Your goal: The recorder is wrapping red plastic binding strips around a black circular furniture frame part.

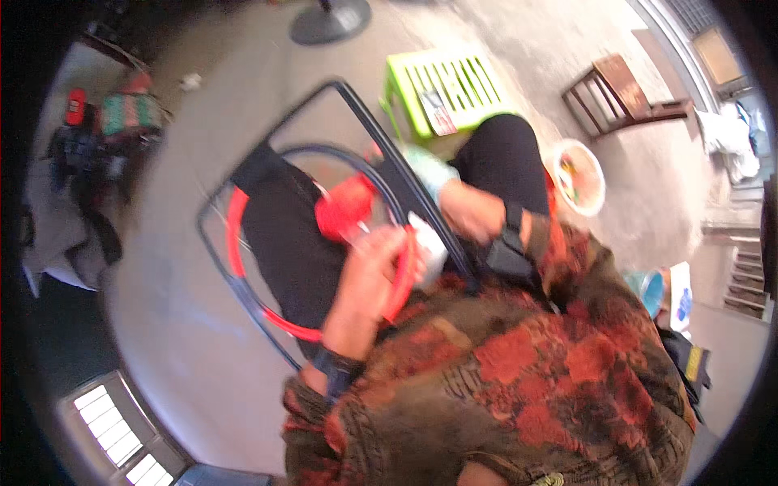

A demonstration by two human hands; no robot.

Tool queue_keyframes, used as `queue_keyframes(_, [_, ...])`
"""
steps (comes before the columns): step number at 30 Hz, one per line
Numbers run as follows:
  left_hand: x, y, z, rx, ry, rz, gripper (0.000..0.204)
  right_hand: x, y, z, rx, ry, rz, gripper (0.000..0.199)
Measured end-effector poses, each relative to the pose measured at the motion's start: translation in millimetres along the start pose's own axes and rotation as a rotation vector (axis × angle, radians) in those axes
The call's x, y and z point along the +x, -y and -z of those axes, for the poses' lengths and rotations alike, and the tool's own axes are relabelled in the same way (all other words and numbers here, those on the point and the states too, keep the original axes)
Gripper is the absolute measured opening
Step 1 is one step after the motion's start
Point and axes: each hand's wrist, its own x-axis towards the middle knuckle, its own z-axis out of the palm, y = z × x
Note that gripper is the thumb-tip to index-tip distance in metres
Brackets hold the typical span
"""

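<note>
A dark metal frame (356,105) with rounded corners lies across my lap, with a dark ring inside it. Red wrapping (236,231) covers much of the ring's left and lower part. My left hand (379,257) is closed around the red-wrapped ring at its near right side. A bundle of red yarn (346,208) rests over my lap, just beyond that hand. My right hand (429,172), in what looks like a pale green covering, is beside the frame's right bar; its fingers are blurred and partly hidden. Something white (428,247) lies between the left hand and that bar.
Ahead stands a bright green plastic stool (450,85) with a small printed card on top. A brown wooden stool (612,89) is at the far right. A white bucket (590,174) stands by my right knee. A round black base (331,23) is far ahead; bags (130,115) lie left.
</note>
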Motion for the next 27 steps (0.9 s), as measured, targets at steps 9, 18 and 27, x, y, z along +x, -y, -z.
queue_keyframes(9, [9.9, 32.5, 8.7, -0.184, 0.057, 0.028, 0.023, -39.5, 19.2, 13.1, 0.350, 0.370, -0.357, 0.061])
queue_keyframes(18, [13.8, 23.1, -5.6, -0.232, 0.012, -0.130, 0.012, -94.2, 23.7, 22.4, -0.578, 0.037, -0.106, 0.031])
queue_keyframes(27, [17.0, 14.0, 8.3, -0.067, 0.004, -0.106, 0.004, -113.4, 8.2, 23.4, -0.593, 0.084, -0.017, 0.050])
